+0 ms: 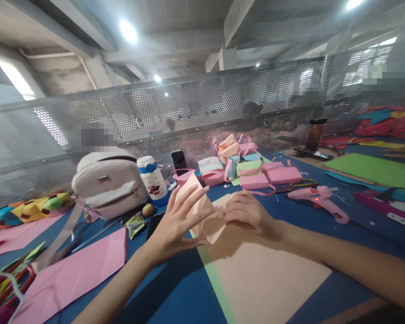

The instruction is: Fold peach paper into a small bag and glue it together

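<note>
A: What are the hands up to?
B: Left hand [178, 222], mid-frame: open, fingers spread and thumb apart, against a folded bit of peach paper [213, 228]. Right hand [248, 213] is just right of it, fingers curled in and pinching the paper's other side. Fingertips are partly hidden, fwiw.
A: So the folded paper's dead centre?
B: Yep, pretty much, between the two hands. Below it there's a flat peach sheet [266, 279] running to the bottom of the frame, with a green strip [213, 274] showing along its left edge.
A: And around that?
B: Pink glue gun [319, 198] right of centre, red light on. Little paper bags [254, 181] heaped just above the hands, mostly pink. Phone [179, 162] propped upright left of those, then a bottle [153, 182] and a white backpack [104, 184].
A: Edges?
B: Pink sheet [84, 270] lower left, green sheet [378, 170] on the right, and a perforated screen [189, 101] across the back.
</note>
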